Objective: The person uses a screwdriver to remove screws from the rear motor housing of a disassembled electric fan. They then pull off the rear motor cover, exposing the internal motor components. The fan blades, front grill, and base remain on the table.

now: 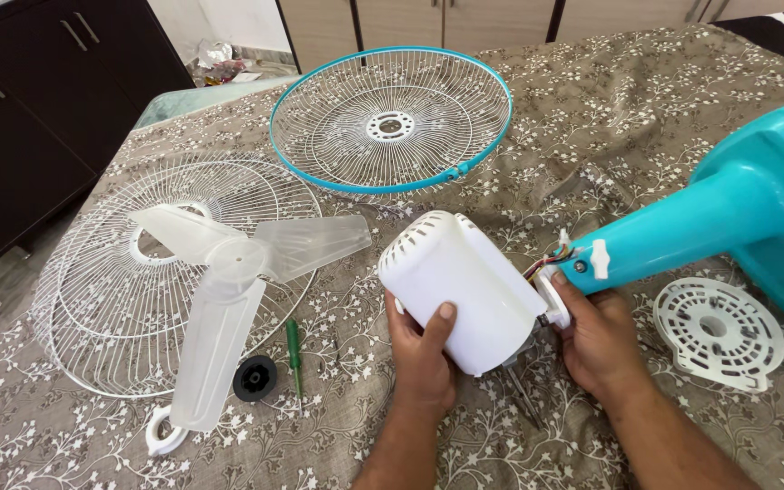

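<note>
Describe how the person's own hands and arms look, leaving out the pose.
The left hand and the right hand are both bare: no gloves, rings, watch or bracelet show. The forearms are bare too, with no sleeves reaching into view. The fingernails are short and plain.

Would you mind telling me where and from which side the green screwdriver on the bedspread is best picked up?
Probably by its green handle, from above. The green screwdriver lies flat on the bedspread, handle towards the far side and thin shaft pointing at the person, between the black cap and the left hand. Pinch the handle across its width; it looks thicker than the shaft.
</note>
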